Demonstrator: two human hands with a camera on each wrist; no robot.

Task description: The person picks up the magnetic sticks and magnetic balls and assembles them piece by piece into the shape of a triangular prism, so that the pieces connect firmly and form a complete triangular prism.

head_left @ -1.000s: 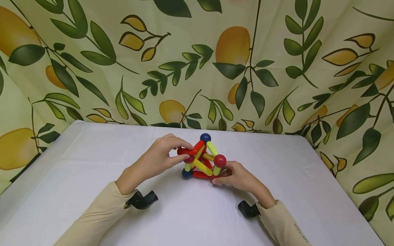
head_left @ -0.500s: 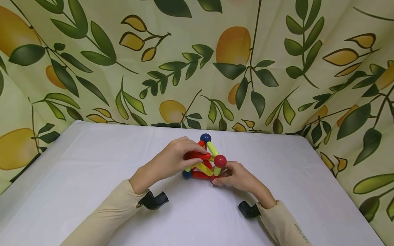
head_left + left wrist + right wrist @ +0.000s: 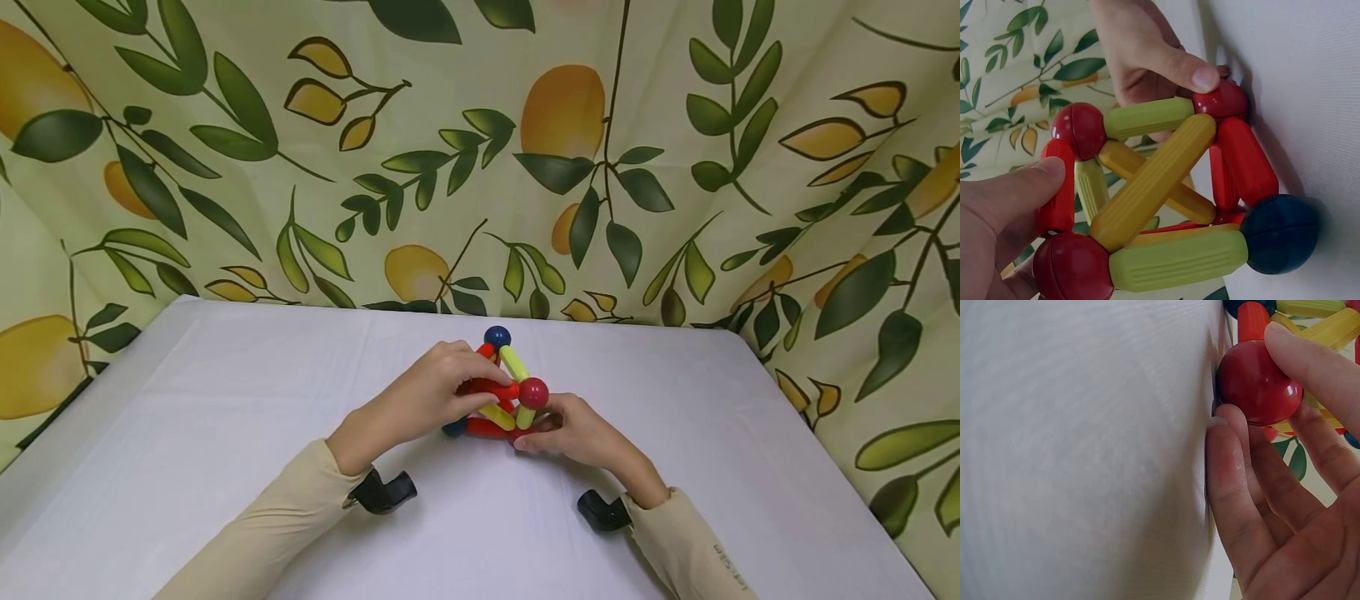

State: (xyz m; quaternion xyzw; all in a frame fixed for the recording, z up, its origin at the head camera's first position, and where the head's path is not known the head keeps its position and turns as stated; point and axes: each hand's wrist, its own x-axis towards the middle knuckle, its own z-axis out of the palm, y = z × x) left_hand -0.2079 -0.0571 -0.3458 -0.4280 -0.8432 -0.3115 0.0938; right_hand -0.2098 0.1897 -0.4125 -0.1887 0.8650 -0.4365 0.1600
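Head overview; wrist close-ups, shared toy

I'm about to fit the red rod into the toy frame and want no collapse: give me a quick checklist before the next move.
1. Left hand grips the red rod: ok.
2. Right hand steadies the base at the corner red ball, fingers curled round it: ok.
3. Toy frame sits on the white table, blue ball touching the cloth: ok.
4. Rod's far end meets the upper red ball: cannot tell, fingers hide the joint.
5. Top blue ball seated on its rods: ok.
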